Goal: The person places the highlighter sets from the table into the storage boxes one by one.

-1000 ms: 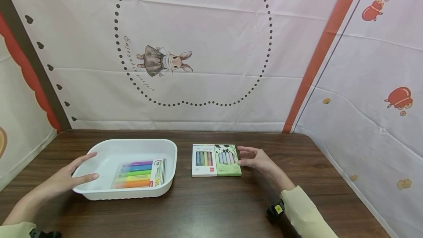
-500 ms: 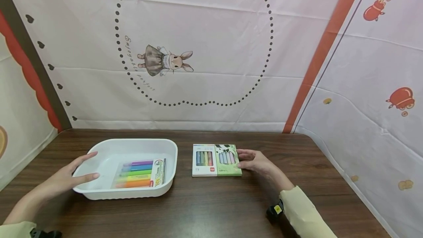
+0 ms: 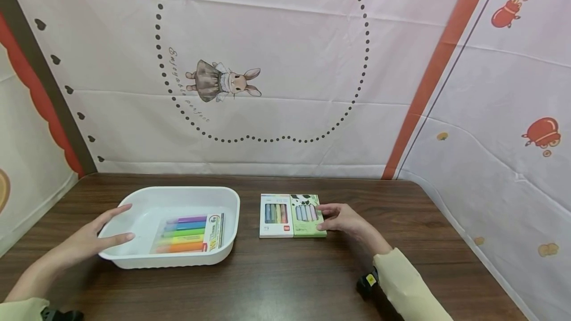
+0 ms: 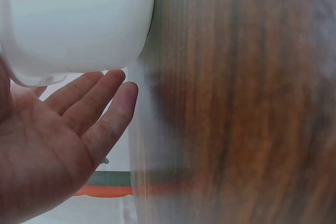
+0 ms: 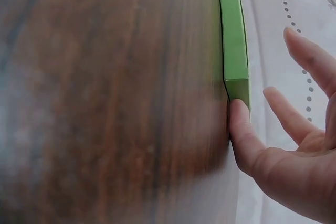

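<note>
My left hand (image 3: 91,234) rests at the left end of a white plastic tray (image 3: 129,261). Its thumb and index finger reach over the rim, while straight fingers lie by the outer wall in the left wrist view. A clear pack of rainbow-coloured pens (image 3: 185,234) lies in the tray. To the right of the tray are two flat window boxes side by side: a white box (image 3: 276,232) of coloured sticks and a green box (image 3: 308,230) of pastel sticks. My right hand (image 3: 350,222) is at the green box's right edge, thumb against its end, fingers spread above.
Everything lies on a dark wooden table (image 3: 276,286). White printed cloth (image 3: 290,73) hangs behind the table and along both sides. A black camera (image 3: 368,284) sits on the right wrist, by a pale sleeve.
My right hand has moved slightly left, so its fingertips now overlap the green box's right edge. The left hand, tray and boxes stay in place.
</note>
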Motion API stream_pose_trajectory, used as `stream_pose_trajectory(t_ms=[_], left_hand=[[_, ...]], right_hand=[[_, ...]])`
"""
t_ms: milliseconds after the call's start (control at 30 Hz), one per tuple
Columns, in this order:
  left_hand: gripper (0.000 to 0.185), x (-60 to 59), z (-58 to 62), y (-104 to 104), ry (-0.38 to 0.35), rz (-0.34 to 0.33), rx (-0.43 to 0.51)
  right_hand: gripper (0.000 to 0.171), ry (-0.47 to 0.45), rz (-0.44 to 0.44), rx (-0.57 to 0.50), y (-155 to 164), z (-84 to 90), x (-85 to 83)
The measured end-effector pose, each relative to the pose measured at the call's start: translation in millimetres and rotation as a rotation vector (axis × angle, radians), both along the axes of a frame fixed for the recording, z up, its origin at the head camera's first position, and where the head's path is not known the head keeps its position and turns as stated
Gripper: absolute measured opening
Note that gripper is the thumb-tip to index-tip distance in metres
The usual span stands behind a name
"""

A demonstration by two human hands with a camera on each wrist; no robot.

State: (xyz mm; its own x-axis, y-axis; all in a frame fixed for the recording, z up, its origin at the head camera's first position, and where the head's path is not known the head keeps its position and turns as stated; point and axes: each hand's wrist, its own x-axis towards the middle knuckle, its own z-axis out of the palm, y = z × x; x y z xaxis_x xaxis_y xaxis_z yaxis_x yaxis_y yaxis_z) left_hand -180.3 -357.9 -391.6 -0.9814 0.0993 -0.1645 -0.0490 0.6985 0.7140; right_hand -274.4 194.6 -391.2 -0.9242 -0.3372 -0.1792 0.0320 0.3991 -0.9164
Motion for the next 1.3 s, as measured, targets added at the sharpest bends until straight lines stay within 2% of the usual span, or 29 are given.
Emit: stream_pose_trajectory(t_ms=[200, 367, 500, 733, 867, 1300], left_hand=[[0.081, -1.3, 0.4, 0, 0.012, 0.001, -0.011], [0.080, -0.5, -0.2, 0, 0.028, -0.002, -0.013], [0.080, 0.1, -0.4, 1, 0.014, 0.005, -0.006], [0.081, 0.3, 0.7, 1, -0.003, 0.011, -0.006], [0.082, -0.6, 1.0, 1, -0.013, 0.016, -0.015], [0.081, -0.9, 1.1, 1, -0.021, 0.012, -0.015]], right_hand=[[0.048, 0.024, 0.003, 0.052, -3, 1.9, -2.4], [0.043, 0.056, 0.045, 0.080, -5, 2.1, -2.8], [0.039, 0.082, 0.070, 0.124, -6, 1.4, -3.4], [0.038, 0.094, 0.054, 0.203, -11, 3.5, -4.3], [0.038, 0.077, 0.039, 0.212, -11, 3.7, -5.6], [0.038, 0.111, 0.094, 0.225, -11, 4.2, -4.9]])
